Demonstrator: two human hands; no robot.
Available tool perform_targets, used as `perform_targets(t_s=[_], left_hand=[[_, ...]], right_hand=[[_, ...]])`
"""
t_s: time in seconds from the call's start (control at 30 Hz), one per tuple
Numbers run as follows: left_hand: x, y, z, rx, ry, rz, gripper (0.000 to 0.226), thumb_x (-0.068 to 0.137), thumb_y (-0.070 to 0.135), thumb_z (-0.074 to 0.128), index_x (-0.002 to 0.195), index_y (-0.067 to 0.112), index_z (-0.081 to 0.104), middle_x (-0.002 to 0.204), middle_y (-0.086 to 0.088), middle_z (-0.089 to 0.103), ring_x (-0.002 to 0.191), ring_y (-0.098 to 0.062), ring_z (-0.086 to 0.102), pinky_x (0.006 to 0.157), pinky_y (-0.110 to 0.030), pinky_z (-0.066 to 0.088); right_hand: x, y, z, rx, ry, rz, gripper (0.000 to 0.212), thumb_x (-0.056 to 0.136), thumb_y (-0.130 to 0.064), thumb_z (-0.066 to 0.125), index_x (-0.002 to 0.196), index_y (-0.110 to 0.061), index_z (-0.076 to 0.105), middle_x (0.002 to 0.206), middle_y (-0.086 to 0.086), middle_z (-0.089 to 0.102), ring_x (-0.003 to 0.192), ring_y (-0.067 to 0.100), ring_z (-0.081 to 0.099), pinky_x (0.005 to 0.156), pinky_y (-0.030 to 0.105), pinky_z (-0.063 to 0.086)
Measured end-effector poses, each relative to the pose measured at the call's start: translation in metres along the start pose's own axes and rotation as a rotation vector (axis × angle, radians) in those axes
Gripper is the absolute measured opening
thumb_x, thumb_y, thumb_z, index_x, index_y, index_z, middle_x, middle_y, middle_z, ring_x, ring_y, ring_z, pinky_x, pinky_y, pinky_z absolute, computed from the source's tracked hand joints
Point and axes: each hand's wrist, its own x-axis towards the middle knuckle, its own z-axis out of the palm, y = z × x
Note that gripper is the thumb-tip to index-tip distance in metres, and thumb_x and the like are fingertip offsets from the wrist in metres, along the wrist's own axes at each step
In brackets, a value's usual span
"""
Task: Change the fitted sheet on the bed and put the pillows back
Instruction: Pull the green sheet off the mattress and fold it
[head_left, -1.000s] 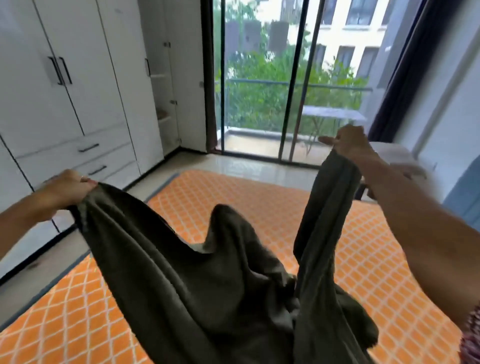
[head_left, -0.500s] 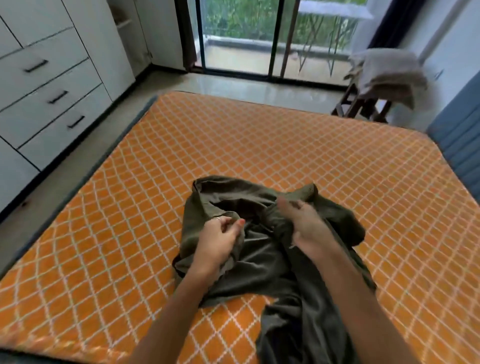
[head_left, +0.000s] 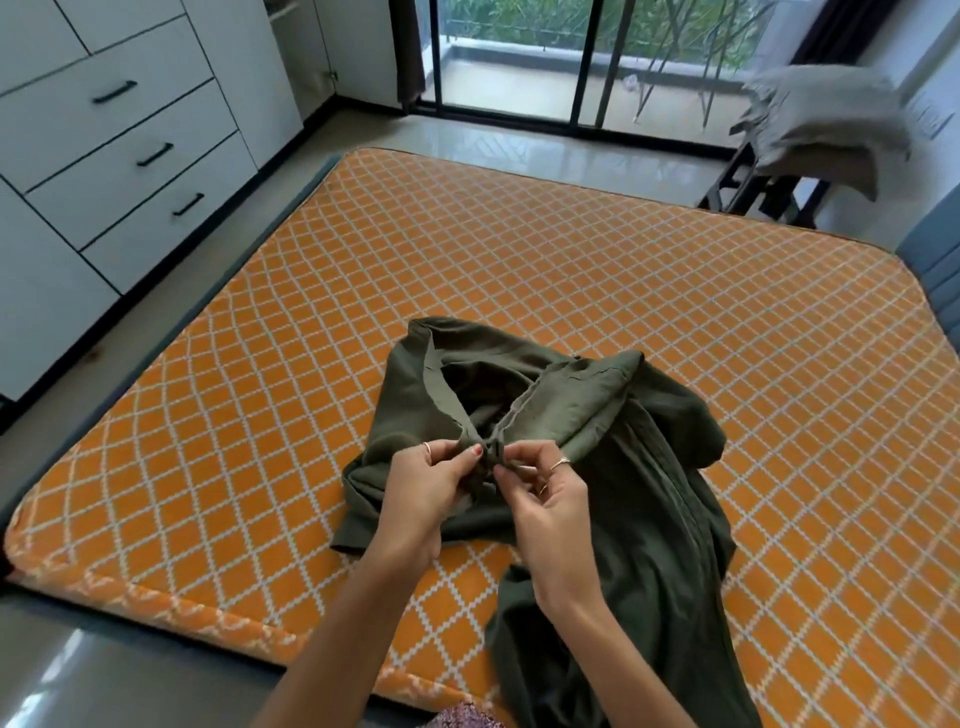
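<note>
Right, head view only. Bare mattress (head_left: 649, 291), orange with a white diamond grid, fills most of the frame; near edge runs across 7 to 6 o'clock. Olive fitted sheet (head_left: 649, 467) lies bunched on the mattress just below frame centre, with a long tail trailing off toward 5 o'clock and over the near mattress edge.

Left hand (head_left: 426, 483): grip pinched tight on the sheet's hemmed edge, thumb and forefinger closed on the fabric, ring visible on one finger. Right hand (head_left: 545, 499): grip also pinched on the same hem, touching distance from the left, fingertips nearly meeting at frame centre. Two rings on this hand. Both forearms come up from 6 o'clock. Hem band runs from the pinch point up toward 12 and 1 o'clock, forming an open loop of folded fabric.

White drawers (head_left: 119, 145) with black handles at 10 o'clock, well apart from the bed. Sliding glass door (head_left: 587, 62) to a balcony at 12 o'clock. Grey cloth (head_left: 826, 124) draped over a dark stand (head_left: 763, 192) at 2 o'clock, near the far right mattress corner. Blue-grey panel (head_left: 935, 260) at 3 o'clock beside the mattress. Pillows: can't identify any.
</note>
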Motion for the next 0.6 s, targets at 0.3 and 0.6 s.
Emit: perform_targets(t_s=[0.3,0.6], left_hand=[[-0.031,-0.025,0.004,0.282,0.149,0.067,0.020,0.097,0.014,0.053,0.095,0.011,0.073,0.083,-0.008,0.074,0.081,-0.024,0.072,0.079,-0.047,0.058],[-0.058,-0.018,0.002,0.182,0.057,0.115,0.023,0.081,0.030,0.074,0.088,0.008,0.070,0.082,-0.011,0.073,0.083,-0.026,0.071,0.082,-0.049,0.056]], right_hand=[[-0.031,0.021,-0.012,-0.192,-0.141,-0.118,0.027,0.086,0.009,0.059,0.096,-0.016,0.064,0.093,-0.003,0.066,0.091,0.010,0.065,0.080,0.024,0.054],[-0.042,0.015,-0.026,-0.139,-0.456,-0.056,0.034,0.090,0.001,0.056,0.120,-0.015,0.061,0.124,-0.005,0.058,0.108,0.004,0.062,0.091,0.026,0.052]])
